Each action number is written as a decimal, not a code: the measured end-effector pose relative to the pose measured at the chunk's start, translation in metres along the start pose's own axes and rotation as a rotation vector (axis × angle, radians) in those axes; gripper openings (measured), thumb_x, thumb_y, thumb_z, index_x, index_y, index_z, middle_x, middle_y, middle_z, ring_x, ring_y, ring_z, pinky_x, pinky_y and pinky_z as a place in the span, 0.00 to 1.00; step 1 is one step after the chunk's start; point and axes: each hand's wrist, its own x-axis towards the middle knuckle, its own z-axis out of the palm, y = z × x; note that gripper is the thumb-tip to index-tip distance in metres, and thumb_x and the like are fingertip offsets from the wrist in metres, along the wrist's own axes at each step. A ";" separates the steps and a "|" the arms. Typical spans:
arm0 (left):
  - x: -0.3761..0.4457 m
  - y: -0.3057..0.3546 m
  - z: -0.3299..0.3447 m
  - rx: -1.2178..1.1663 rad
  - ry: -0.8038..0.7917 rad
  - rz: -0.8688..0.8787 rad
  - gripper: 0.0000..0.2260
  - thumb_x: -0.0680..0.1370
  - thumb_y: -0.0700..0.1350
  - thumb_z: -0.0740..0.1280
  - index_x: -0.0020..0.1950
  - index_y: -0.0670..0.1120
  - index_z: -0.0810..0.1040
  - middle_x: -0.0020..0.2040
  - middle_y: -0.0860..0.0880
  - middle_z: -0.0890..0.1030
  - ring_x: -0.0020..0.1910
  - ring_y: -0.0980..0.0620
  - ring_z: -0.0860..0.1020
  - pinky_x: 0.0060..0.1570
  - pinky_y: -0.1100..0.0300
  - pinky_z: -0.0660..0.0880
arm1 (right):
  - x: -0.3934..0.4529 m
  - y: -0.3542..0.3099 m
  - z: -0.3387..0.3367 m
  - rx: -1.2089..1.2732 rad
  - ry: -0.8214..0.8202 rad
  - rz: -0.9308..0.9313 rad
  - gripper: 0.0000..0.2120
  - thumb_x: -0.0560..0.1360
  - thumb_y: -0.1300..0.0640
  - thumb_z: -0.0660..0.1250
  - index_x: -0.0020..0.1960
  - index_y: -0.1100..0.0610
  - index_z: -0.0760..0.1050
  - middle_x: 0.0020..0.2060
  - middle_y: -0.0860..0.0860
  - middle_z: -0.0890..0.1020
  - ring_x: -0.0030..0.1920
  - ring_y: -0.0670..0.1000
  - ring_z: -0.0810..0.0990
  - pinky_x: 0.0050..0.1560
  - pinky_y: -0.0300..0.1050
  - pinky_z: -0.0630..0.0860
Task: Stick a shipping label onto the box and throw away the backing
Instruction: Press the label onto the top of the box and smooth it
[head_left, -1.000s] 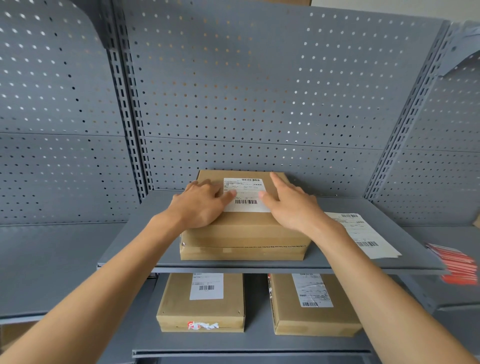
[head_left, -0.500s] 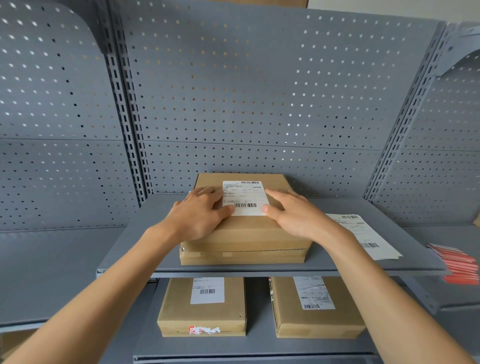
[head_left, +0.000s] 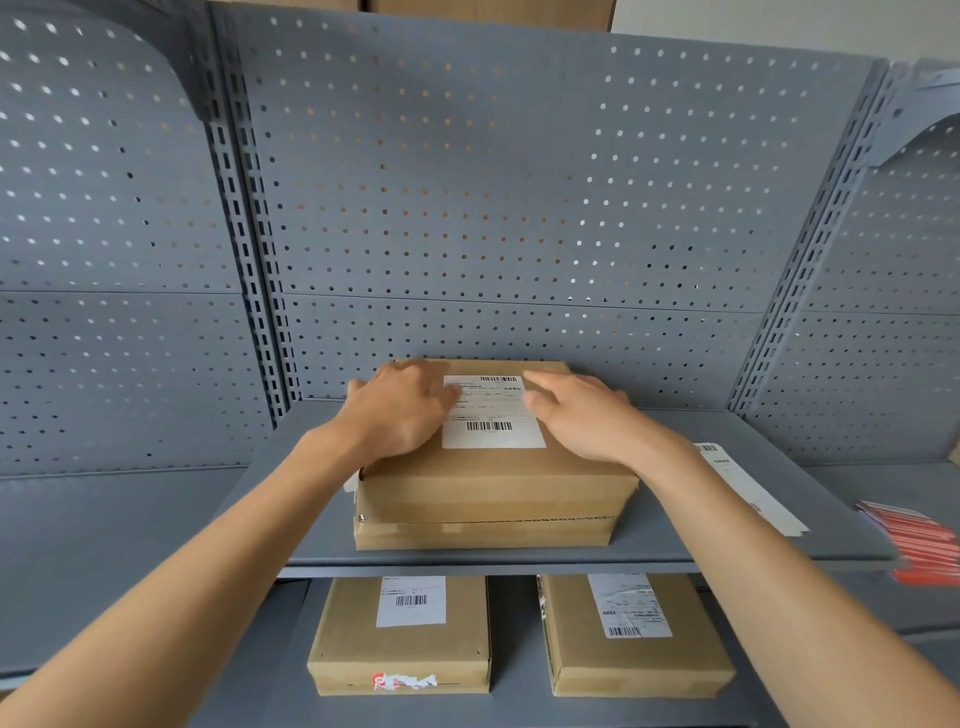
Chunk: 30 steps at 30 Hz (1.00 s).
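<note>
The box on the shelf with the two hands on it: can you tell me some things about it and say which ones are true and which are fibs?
1. A white label with barcodes lies on top of the box. True.
2. The left hand holds the box in the air. False: the box sits on the grey shelf, both hands flat on top.
3. The right hand is at the label's right edge. True.
4. The lower shelf holds three boxes. False: two lower boxes show, each labelled.
</note>
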 end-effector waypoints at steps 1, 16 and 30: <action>0.008 0.006 0.000 0.021 0.008 -0.009 0.22 0.85 0.55 0.55 0.77 0.52 0.69 0.76 0.48 0.72 0.76 0.42 0.66 0.68 0.36 0.60 | 0.009 -0.008 0.000 -0.036 0.003 -0.006 0.24 0.85 0.44 0.48 0.80 0.46 0.56 0.80 0.45 0.58 0.79 0.53 0.54 0.75 0.64 0.52; 0.040 0.015 0.032 0.253 -0.175 -0.057 0.21 0.84 0.54 0.48 0.70 0.50 0.73 0.75 0.45 0.67 0.76 0.43 0.60 0.67 0.31 0.58 | 0.050 -0.011 0.030 -0.189 -0.106 0.018 0.26 0.82 0.40 0.38 0.80 0.40 0.49 0.81 0.49 0.49 0.81 0.55 0.46 0.74 0.66 0.45; 0.041 -0.001 0.030 0.161 -0.155 -0.035 0.15 0.84 0.52 0.50 0.59 0.48 0.72 0.72 0.48 0.69 0.75 0.46 0.61 0.67 0.33 0.58 | 0.046 0.002 0.027 -0.123 -0.076 0.015 0.27 0.84 0.43 0.43 0.81 0.50 0.50 0.81 0.50 0.48 0.80 0.50 0.44 0.76 0.67 0.43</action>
